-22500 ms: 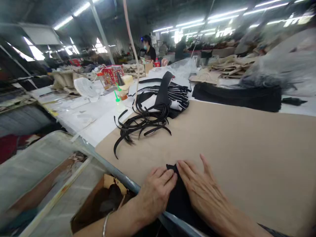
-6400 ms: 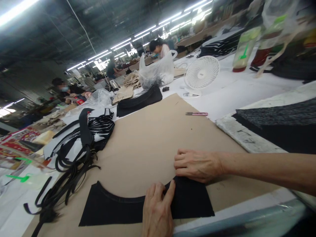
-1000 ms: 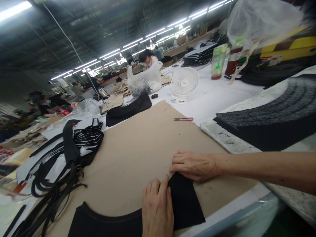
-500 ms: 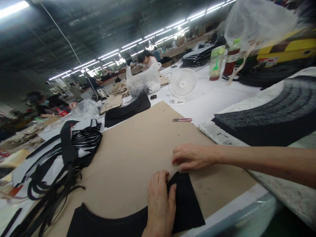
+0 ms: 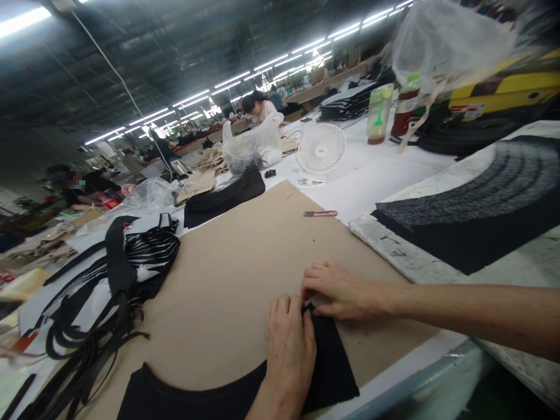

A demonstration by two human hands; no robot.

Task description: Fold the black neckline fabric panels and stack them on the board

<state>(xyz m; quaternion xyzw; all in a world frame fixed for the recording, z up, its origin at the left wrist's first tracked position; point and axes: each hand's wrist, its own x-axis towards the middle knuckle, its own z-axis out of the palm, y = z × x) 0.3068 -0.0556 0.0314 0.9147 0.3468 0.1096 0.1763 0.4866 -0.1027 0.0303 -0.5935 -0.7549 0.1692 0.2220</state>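
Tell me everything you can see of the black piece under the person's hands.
The black piece is thin, matte and plain, apparently fabric. Its upper edge sweeps in a concave curve, with a narrow raised band along it; the right end is cut straight and slanting. It lies flat on the tan sheet, its lower left part cut off by the picture's bottom edge. The left hand lies across it, hiding part, and the right hand's fingers appear to touch its upper right corner.

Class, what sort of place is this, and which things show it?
Probably a workshop for sewn or leather goods: a curved black piece, small pink-handled snips, and other people further back beneath rows of tube lights.
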